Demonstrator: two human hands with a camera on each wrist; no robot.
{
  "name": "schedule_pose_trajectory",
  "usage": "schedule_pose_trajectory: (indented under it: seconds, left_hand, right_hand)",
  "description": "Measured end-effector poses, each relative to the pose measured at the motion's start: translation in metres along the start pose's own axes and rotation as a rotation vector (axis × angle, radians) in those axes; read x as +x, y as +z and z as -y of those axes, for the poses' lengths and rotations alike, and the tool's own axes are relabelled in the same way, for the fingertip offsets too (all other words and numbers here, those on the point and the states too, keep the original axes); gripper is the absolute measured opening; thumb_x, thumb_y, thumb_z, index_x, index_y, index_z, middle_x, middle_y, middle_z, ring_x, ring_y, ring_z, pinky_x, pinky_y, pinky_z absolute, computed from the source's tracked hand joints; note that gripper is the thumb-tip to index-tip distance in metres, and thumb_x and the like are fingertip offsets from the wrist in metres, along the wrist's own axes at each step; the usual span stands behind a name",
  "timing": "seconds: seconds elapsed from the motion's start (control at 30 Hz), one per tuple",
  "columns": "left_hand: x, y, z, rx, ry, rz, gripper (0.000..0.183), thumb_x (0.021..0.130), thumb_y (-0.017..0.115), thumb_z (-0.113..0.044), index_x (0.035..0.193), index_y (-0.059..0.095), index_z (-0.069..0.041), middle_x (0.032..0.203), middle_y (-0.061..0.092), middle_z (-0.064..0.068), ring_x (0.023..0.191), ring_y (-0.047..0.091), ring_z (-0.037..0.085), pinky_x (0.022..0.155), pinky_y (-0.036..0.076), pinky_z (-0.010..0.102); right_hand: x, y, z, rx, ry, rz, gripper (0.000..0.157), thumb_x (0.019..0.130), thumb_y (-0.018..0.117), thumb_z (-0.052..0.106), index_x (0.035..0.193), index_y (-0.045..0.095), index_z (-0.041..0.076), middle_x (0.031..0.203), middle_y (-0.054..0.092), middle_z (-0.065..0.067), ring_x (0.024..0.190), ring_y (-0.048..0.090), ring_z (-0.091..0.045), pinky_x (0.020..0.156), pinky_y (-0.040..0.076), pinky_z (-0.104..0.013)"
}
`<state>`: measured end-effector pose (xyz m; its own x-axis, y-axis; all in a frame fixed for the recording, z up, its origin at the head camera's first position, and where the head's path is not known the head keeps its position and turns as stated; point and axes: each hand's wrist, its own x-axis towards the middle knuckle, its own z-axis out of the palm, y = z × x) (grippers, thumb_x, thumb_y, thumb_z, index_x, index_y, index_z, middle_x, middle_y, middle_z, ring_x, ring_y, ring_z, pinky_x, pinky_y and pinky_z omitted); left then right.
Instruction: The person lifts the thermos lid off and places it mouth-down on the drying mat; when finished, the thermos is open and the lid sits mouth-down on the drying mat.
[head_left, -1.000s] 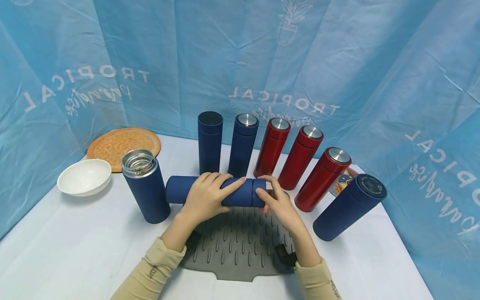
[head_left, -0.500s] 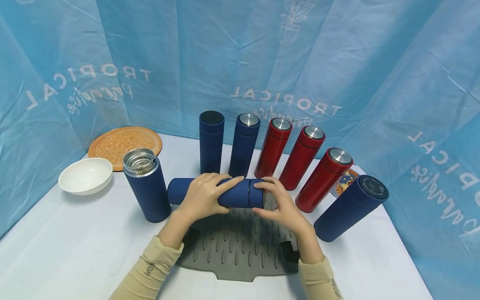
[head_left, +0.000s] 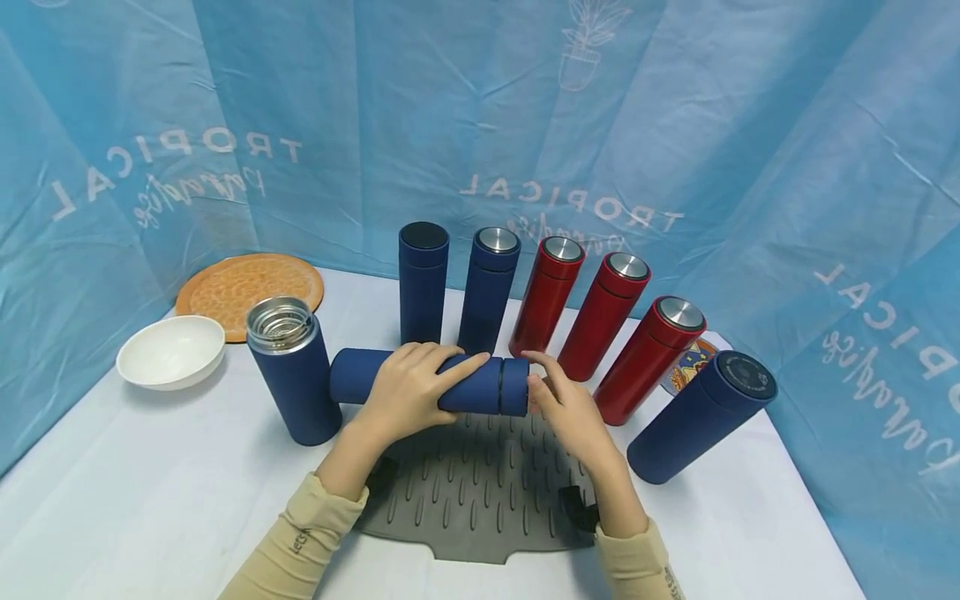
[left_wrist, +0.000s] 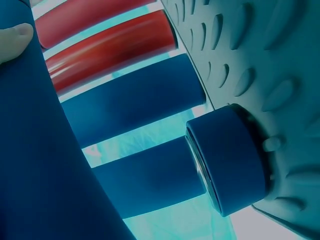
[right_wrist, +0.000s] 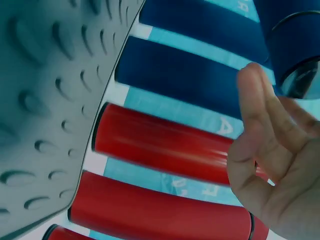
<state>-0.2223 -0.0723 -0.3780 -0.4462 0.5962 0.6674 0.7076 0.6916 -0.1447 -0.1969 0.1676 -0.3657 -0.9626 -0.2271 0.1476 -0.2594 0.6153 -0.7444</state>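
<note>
My left hand (head_left: 408, 387) grips the body of a navy blue thermos (head_left: 472, 387), held lying sideways over the grey mat. Its lid end, marked by a dark seam, points right. My right hand (head_left: 573, 412) is at that end, fingers loosely bent; the right wrist view shows the fingers (right_wrist: 252, 90) beside the lid, not wrapped round it. Left of the held thermos stands a lidless blue thermos (head_left: 296, 392) with a bare steel mouth. Behind the held thermos, a loose blue lid (left_wrist: 230, 160) sits on the mat, visible in the left wrist view.
Along the back stand two capped blue thermoses (head_left: 422, 283) and three red thermoses (head_left: 543, 300). Another blue thermos (head_left: 690, 425) is at right, near a patterned plate (head_left: 686, 367). A white bowl (head_left: 168, 354) and round orange board (head_left: 251, 287) lie left. The ridged grey mat (head_left: 472, 500) lies in front.
My right hand has gone from grasping the lid to loosened fingers at its end. The thermos has shifted slightly up and left since half a second ago, still in my left hand.
</note>
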Motion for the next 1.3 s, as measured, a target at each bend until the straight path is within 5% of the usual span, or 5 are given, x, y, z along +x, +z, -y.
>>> schedule_pose_trajectory:
  seconds: [0.13,0.6,0.87,1.03,1.3]
  left_hand:
    - [0.000,0.000,-0.002,0.003,0.015,0.017,0.090,0.048,0.088,-0.046,0.129,0.054,-0.026,0.106,0.064,0.006,0.093,0.061,0.026,0.084,0.049,0.039]
    - [0.003,-0.001,-0.005,-0.016,0.010,0.013,0.091,0.047,0.088,-0.048,0.129,0.054,-0.025,0.108,0.064,0.005,0.094,0.061,0.025,0.085,0.049,0.039]
    - [0.003,-0.002,-0.006,-0.025,0.016,-0.007,0.091,0.047,0.088,-0.047,0.129,0.054,-0.025,0.106,0.064,0.005,0.092,0.061,0.025,0.084,0.049,0.039]
    - [0.003,-0.001,-0.006,-0.019,0.022,-0.005,0.091,0.047,0.088,-0.047,0.129,0.054,-0.026,0.106,0.064,0.005,0.092,0.061,0.025,0.083,0.049,0.038]
    - [0.002,-0.001,-0.005,-0.018,0.015,0.001,0.091,0.048,0.088,-0.048,0.129,0.054,-0.026,0.107,0.064,0.005,0.093,0.061,0.025,0.084,0.049,0.039]
  right_hand:
    - [-0.002,-0.001,0.002,0.018,0.068,0.024,0.049,0.090,0.048,0.051,0.131,0.045,0.025,0.078,0.062,-0.006,0.071,0.059,-0.019,0.068,0.047,-0.032]
    - [-0.004,-0.015,-0.005,0.062,-0.244,0.060,0.092,0.066,0.081,0.018,0.142,0.030,0.022,0.134,0.040,-0.006,0.118,0.042,-0.026,0.090,0.043,-0.052]
    - [-0.003,-0.008,0.006,0.033,0.062,0.001,0.049,0.094,0.039,0.050,0.136,0.039,0.025,0.093,0.063,-0.010,0.075,0.062,-0.020,0.070,0.050,-0.036]
    - [-0.003,-0.006,0.010,0.023,0.154,0.051,0.049,0.092,0.044,0.052,0.127,0.047,0.018,0.063,0.058,-0.009,0.067,0.059,-0.018,0.071,0.048,-0.034]
    - [-0.006,-0.014,0.006,0.134,-0.028,0.124,0.067,0.080,0.067,0.031,0.138,0.032,0.028,0.116,0.053,-0.011,0.090,0.058,-0.022,0.077,0.050,-0.037]
